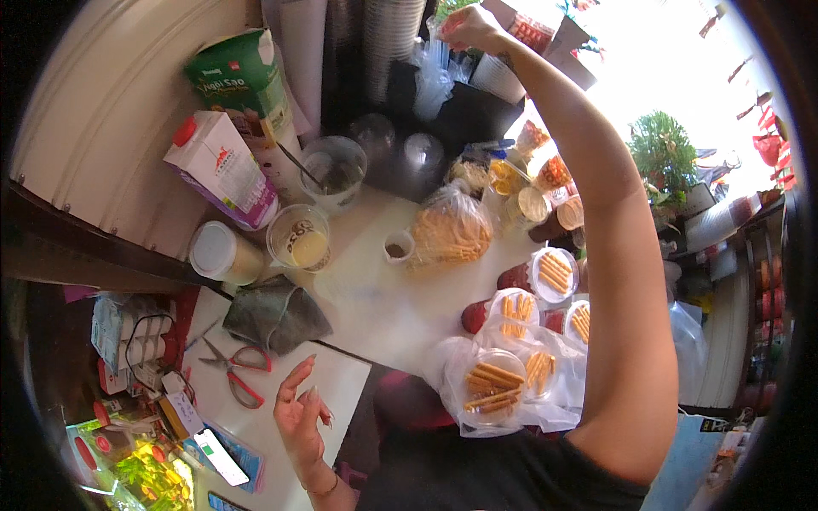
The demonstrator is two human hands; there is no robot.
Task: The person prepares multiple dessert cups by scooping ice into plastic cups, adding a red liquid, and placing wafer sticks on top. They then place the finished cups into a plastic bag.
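Note:
My right hand [473,29] is stretched far forward to the top of the view. Its curled fingers are at a clear plastic bag of straws [436,73], and whether they grip anything is hard to see. Low on the left, my left hand [300,409] hovers with fingers apart and holds nothing. Red-handled scissors [246,373] lie beside it on the white table. Before me stand a clear plastic cup with pale yellow liquid [308,246], a clear cup with a spoon [335,169], a small measuring cup with dark contents [399,246] and a bag of breadsticks [454,227].
Several lidded cups topped with breadsticks [511,313] stand at the right, some in a plastic bag. At the left are a purple-and-white carton [223,169], a green pouch [239,83], a white-lidded jar [223,252] and a dark cloth [278,313]. A phone [220,457] lies lower left.

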